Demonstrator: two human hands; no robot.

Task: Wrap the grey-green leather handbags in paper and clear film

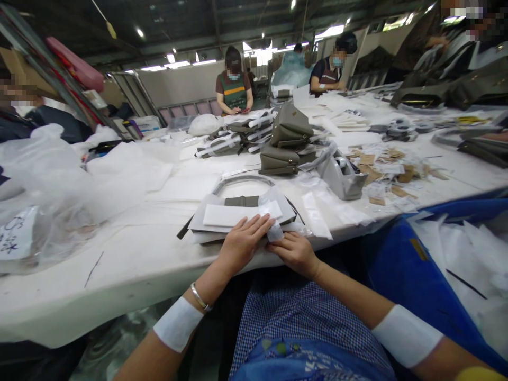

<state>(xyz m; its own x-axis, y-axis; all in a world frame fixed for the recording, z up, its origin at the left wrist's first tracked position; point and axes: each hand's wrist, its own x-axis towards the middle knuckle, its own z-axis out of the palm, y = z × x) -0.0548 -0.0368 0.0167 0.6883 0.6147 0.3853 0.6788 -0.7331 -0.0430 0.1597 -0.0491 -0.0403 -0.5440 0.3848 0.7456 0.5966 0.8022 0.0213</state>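
A dark olive bag [242, 201] lies at the table's front edge, partly covered by white sheets, its wrapped handle arching behind it. Across it sits a white padded strip [226, 215]. My left hand [245, 239] rests on the strip and the bag's front, fingers stretched out. Just to the right, my right hand [293, 253] has its fingers bent together at the bag's lower right edge, beside a small clear plastic piece [275, 231]. What lies under its fingertips is too small to make out.
Olive bags [291, 127] are stacked behind, with a grey wrapped bag [343, 177] and brown tags [377, 201] to the right. Plastic wrap [119, 169] covers the left. A blue bin [420, 275] stands at right. Other people [234, 90] work across the table.
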